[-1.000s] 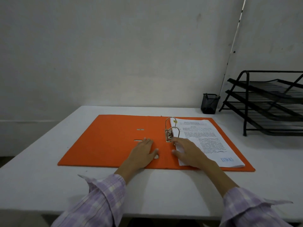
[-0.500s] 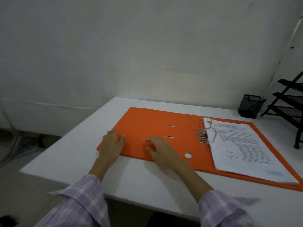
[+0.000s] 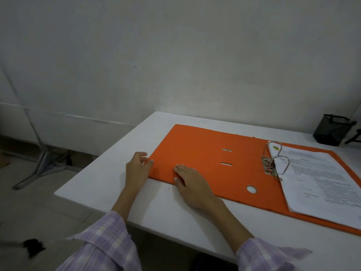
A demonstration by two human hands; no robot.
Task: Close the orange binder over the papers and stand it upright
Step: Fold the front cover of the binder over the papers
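Open orange binder (image 3: 203,159) — papers' (image 3: 320,182) print illegible

Dim, flat indoor light — soft wide-angle frame

Soft shadow lies under the right hand (image 3: 192,184) on the counter (image 3: 121,178); no glare. Corners darken, the lower-left of the frame smears, and the papers (image 3: 320,178) at the right edge blur — unreadable.

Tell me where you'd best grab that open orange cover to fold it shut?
Probably the orange cover's free left edge, from the left: it lies flat and bare, far from the metal rings, where the left hand already rests.
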